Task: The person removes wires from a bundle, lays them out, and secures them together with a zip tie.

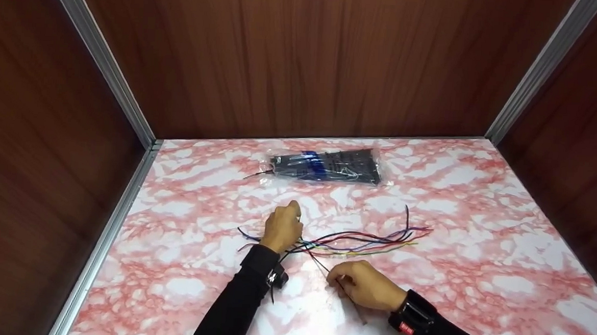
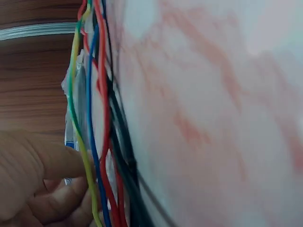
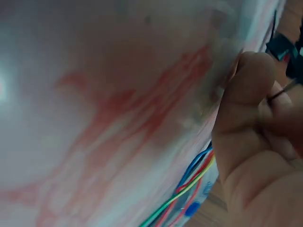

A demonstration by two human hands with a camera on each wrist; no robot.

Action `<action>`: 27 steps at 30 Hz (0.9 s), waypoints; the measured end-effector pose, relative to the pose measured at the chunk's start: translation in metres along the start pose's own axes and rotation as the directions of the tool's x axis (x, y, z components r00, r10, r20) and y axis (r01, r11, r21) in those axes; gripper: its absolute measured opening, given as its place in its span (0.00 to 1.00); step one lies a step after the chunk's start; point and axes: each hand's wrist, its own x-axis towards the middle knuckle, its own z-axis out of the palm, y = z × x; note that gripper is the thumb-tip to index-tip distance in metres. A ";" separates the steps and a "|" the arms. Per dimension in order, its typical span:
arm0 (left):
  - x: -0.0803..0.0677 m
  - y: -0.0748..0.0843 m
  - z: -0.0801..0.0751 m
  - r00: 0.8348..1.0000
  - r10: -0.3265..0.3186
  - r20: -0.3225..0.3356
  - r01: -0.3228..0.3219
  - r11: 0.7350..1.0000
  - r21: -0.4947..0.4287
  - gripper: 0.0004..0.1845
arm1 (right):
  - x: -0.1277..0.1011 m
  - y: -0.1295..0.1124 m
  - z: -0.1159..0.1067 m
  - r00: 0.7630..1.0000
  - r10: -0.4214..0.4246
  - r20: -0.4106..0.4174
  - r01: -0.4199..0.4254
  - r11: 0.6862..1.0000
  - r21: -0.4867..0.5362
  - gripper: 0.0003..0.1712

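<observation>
In the head view a loose bundle of coloured wires [image 1: 361,237] lies across the middle, with red, blue, black and yellow-green strands. My left hand [image 1: 282,228] reaches over its left part, fingers curled just beyond. By those fingertips a thin dark strip shows, seemingly one end of a black cable tie [image 1: 321,264]; the fingers mostly cover it. Nearer me, my right hand [image 1: 366,286] pinches the tie's other stretch, whose tail pokes out below. In the left wrist view the wires [image 2: 102,142] pass in front of the curled fingers [image 2: 57,161]. The right wrist view shows the dark strip [image 3: 284,90] between the fingers.
Behind the wires lies a clear plastic bag [image 1: 329,165] of black ties with a blue band; one thin dark end sticks out on its left. The pink-and-white marbled table [image 1: 456,278] is enclosed by brown wood-look panels [image 1: 309,61] with metal edge strips.
</observation>
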 end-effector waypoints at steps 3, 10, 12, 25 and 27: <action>0.001 0.001 -0.003 1.000 0.019 -0.004 -0.020 0.982 -0.186 0.05 | 0.002 0.004 -0.005 0.998 0.060 -0.021 -0.056 0.983 0.177 0.14; -0.005 0.002 -0.008 0.972 0.152 0.180 -0.068 0.913 -0.402 0.14 | 0.006 0.008 -0.010 0.965 0.251 -0.069 -0.159 0.778 0.608 0.16; -0.006 0.000 -0.007 0.971 0.157 0.180 -0.080 0.923 -0.376 0.17 | 0.008 0.007 -0.012 0.940 0.329 -0.086 -0.200 0.739 0.643 0.16; 0.000 -0.006 0.001 0.987 0.090 -0.135 -0.119 0.967 -0.226 0.09 | 0.017 0.003 -0.015 0.821 0.488 -0.298 -0.088 0.622 0.778 0.19; 0.000 -0.001 0.002 0.982 0.109 -0.153 -0.141 0.966 -0.218 0.06 | 0.020 0.003 -0.012 0.805 0.507 -0.307 -0.081 0.608 0.790 0.19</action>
